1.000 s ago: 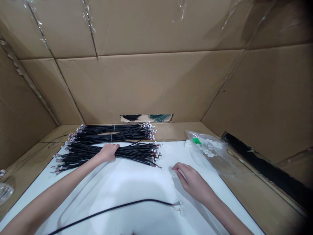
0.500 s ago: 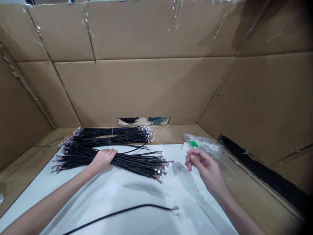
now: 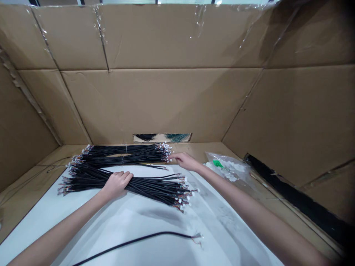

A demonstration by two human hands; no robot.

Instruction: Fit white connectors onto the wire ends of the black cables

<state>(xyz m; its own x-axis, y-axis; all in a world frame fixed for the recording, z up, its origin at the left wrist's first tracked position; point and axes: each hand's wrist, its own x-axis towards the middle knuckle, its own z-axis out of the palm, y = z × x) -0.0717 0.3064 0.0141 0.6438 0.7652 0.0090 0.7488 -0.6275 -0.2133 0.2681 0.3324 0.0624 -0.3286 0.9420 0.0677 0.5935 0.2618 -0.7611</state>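
Flanking the left grip (image 3: 117, 183), black cables (image 3: 155, 188) extend sideways.

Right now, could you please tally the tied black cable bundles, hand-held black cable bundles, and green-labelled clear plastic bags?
Tied black cable bundles: 2
Black cable bundle in left hand: 1
Clear plastic bag, green label: 1
Total: 4

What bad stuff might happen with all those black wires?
The front bundle fans out beyond the grip of the left hand, so some of it might slip loose. The right hand is at the white connectors on the back bundles, so a tug might snag them.
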